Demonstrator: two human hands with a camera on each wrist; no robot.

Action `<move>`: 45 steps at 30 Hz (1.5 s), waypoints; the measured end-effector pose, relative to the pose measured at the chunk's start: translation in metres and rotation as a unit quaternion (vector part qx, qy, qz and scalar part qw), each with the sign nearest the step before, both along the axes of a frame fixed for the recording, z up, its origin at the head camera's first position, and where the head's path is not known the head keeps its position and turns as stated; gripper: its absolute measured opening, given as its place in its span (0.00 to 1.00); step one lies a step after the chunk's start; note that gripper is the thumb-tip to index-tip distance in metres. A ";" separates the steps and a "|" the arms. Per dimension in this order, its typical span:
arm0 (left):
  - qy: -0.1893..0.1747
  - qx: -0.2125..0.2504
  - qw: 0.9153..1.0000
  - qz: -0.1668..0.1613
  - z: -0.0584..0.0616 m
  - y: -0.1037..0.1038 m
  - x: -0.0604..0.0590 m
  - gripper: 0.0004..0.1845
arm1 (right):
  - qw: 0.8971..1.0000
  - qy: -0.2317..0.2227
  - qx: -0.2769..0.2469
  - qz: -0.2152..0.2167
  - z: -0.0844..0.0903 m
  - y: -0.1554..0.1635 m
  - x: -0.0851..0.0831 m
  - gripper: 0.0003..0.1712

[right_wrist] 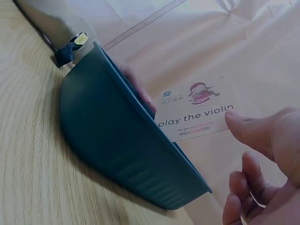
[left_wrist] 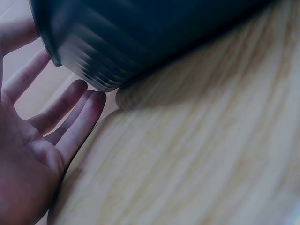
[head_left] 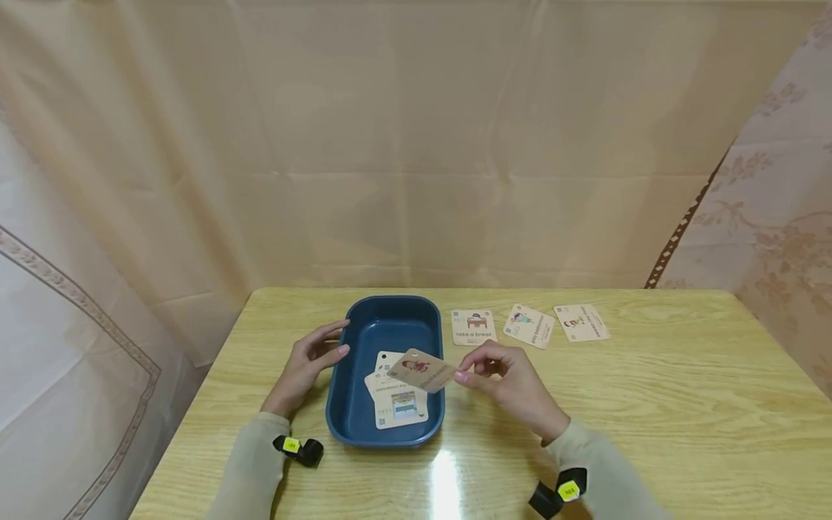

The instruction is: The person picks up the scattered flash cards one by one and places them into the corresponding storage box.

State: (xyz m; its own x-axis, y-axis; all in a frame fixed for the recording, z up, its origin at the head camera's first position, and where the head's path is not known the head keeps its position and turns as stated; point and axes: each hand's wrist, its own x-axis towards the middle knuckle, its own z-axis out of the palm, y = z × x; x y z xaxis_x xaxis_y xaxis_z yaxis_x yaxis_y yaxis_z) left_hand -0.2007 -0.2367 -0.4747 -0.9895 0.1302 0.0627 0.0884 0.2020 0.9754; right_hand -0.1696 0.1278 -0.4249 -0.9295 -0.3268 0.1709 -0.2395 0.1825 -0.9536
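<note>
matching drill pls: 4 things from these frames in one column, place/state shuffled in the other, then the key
1. "play the violin" card
2. blue tray
3. "take a break" card
4. left hand

A. flat on the table, right of the tray
B. pinched by the right hand above the tray
C. holds cards lying inside it
D. open, fingers straight at the tray's left wall

Pairs: 1-B, 2-C, 3-A, 4-D
</note>
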 end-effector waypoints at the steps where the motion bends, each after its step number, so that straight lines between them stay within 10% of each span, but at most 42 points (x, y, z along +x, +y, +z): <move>1: 0.001 0.001 1.000 0.000 0.000 0.000 0.000 0.26 | 1.000 -0.001 0.005 0.002 0.000 0.000 0.000 0.04; 26: 0.006 -0.004 1.000 -0.002 0.000 -0.001 0.000 0.26 | 0.998 0.012 0.058 -0.013 0.001 0.008 -0.005 0.10; 45: 0.000 -0.001 1.000 -0.002 0.000 -0.001 0.000 0.26 | 0.982 0.023 0.148 -0.115 -0.015 0.082 -0.047 0.15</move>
